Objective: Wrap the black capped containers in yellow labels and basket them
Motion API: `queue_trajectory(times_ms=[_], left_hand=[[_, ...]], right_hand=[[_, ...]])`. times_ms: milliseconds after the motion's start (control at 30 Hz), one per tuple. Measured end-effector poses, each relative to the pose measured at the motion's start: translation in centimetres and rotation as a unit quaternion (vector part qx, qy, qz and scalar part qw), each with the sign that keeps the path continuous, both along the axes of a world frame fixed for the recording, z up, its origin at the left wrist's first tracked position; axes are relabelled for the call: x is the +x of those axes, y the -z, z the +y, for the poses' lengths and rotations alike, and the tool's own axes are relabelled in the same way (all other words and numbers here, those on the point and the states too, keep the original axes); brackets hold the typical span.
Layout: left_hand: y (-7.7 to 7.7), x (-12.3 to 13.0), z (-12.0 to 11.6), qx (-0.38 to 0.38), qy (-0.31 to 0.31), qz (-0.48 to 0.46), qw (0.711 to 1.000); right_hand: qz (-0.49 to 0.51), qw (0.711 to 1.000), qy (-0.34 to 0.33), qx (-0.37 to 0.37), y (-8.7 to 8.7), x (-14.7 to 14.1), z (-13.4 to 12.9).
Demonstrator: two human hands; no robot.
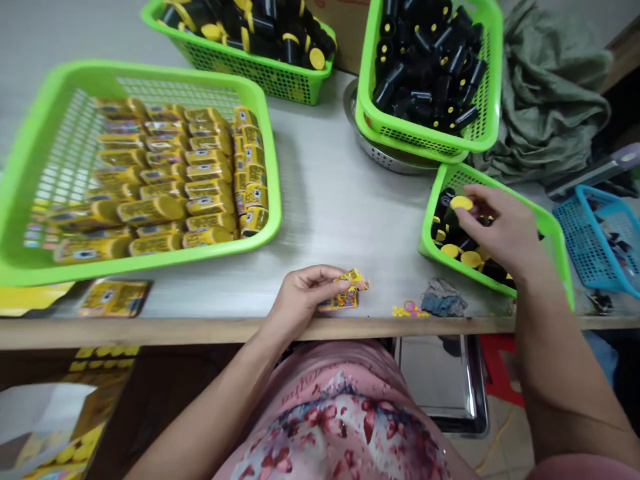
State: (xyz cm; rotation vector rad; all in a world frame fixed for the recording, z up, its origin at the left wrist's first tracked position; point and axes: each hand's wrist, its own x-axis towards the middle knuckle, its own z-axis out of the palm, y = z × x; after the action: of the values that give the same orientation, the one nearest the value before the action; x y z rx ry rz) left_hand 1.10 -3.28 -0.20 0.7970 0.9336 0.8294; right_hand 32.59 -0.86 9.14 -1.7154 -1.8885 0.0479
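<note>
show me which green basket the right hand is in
The bright green plastic mesh basket at front right, the only one the right hand is inside.

The plastic baskets point(150, 75) were lime green with a square mesh pattern (the one at the right edge point(595, 250) was bright blue instead). The cylinders point(440, 60) were black with yellow caps, and the packets point(150, 210) were yellow, printed in black and red. The wrapper point(350, 292) in the left hand point(300, 300) was yellow and red, the cloth point(550, 100) olive green, the top point(340, 427) pink with red flowers.
</note>
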Motion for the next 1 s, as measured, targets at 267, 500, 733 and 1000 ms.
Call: queue_trajectory(times_ms=[267,500,733,1000], left_hand=[[-0.8,0.3,0.1,-0.035,-0.029,-0.033,0.998],[-1.0,0.4,0.1,-0.036,-0.042,-0.042,0.998],[-0.7,0.1,0.1,-0.036,-0.043,-0.037,0.998],[-0.8,0.5,0.3,-0.045,-0.036,-0.054,0.997]], right_hand=[[0.493,0.832,-0.057,-0.246,3.0,-9.6,-3.4],[0.523,0.807,-0.051,-0.269,3.7,-10.0,-3.0],[0.507,0.819,-0.06,-0.261,3.9,-10.2,-3.3],[0.486,0.839,-0.061,-0.237,4.4,-11.0,-3.1]])
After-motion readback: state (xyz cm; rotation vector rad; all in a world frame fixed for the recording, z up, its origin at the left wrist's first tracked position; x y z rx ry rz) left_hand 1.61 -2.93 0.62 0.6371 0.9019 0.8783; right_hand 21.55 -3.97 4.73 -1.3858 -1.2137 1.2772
